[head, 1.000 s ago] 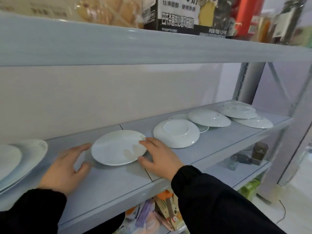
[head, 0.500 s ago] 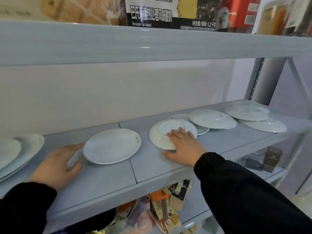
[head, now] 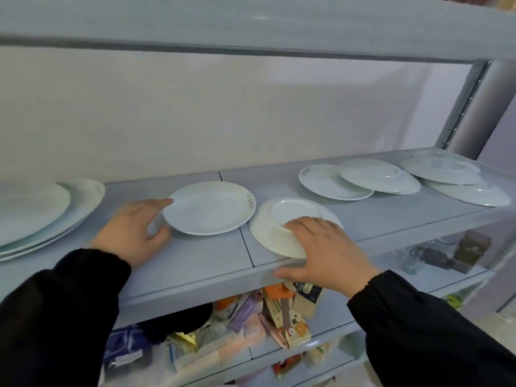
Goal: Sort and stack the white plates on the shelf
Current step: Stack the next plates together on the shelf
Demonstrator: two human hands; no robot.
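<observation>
An upright white plate (head: 209,208) with a small gold mark lies on the grey shelf (head: 195,263). My left hand (head: 131,233) rests on the shelf with fingers and thumb touching that plate's left rim. An upside-down white plate (head: 276,227) lies right of it, reaching the shelf's front edge. My right hand (head: 324,250) grips its near rim, fingers on top and thumb below the shelf edge. More white plates overlap farther right: an upright plate (head: 326,182), an inverted plate (head: 377,177), and a far right pile (head: 446,177). A stack of larger plates (head: 36,213) sits at the left.
The upper shelf (head: 251,26) hangs low overhead. A metal upright post (head: 458,107) stands at the back right. The lower shelf holds packets and boxes (head: 273,311) and small jars (head: 446,250).
My right hand has left the upright plate, reached to the inverted plate and dragged it toward the front edge and the upright plate. My left hand stayed at the upright plate's rim.
</observation>
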